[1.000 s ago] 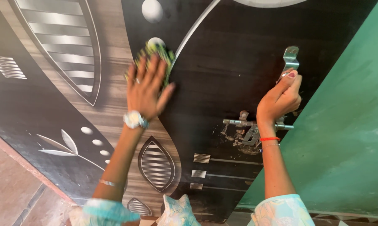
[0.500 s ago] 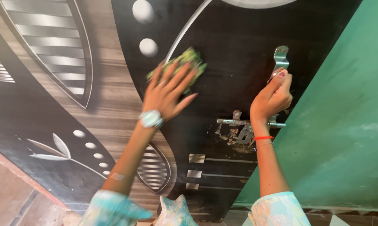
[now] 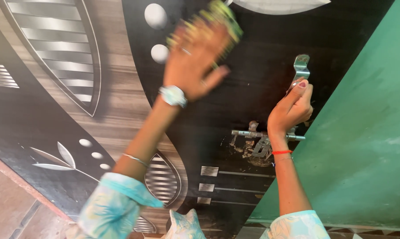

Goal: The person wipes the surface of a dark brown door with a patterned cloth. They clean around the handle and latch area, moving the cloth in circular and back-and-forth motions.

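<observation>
High on the dark part of the door (image 3: pixel 248 48), my left hand (image 3: pixel 194 62) lies flat with fingers spread, pressing a green cloth (image 3: pixel 222 17) against the surface; the hand and cloth are blurred. A white watch (image 3: pixel 173 95) sits on that wrist. To the right, my right hand (image 3: pixel 293 110) is curled around the metal handle (image 3: pixel 301 66), thumb up along it. Just below that hand a sliding bolt (image 3: pixel 253 133) crosses the door, with scuffed patches around it. A green wall (image 3: pixel 363 132) stands at the right.
</observation>
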